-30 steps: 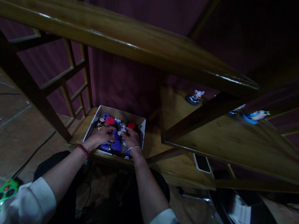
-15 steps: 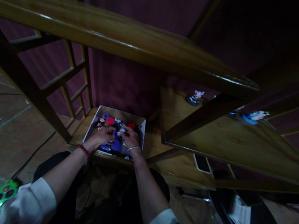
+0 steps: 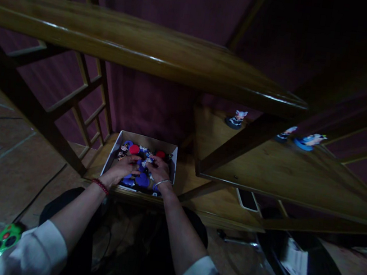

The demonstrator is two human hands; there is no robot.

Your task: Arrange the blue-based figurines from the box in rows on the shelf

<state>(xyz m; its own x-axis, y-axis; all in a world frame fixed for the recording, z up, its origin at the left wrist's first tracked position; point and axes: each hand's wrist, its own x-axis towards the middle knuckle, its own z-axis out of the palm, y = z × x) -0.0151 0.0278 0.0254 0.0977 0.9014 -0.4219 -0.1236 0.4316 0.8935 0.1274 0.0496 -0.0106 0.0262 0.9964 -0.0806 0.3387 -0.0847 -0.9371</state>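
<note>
Dim wooden shelving (image 3: 148,50) frames the white box (image 3: 150,142), where the left hand (image 3: 123,168) and right hand (image 3: 160,170) bend their fingers among jumbled figurines (image 3: 142,180), any grasp impossible to tell, handling seemingly unfinished, with 3 upper figurines (image 3: 239,118) right of the box.

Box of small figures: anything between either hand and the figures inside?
Nothing visible. The box is open on top, and both the left hand and right hand are already inside its walls, right at the figures.
</note>
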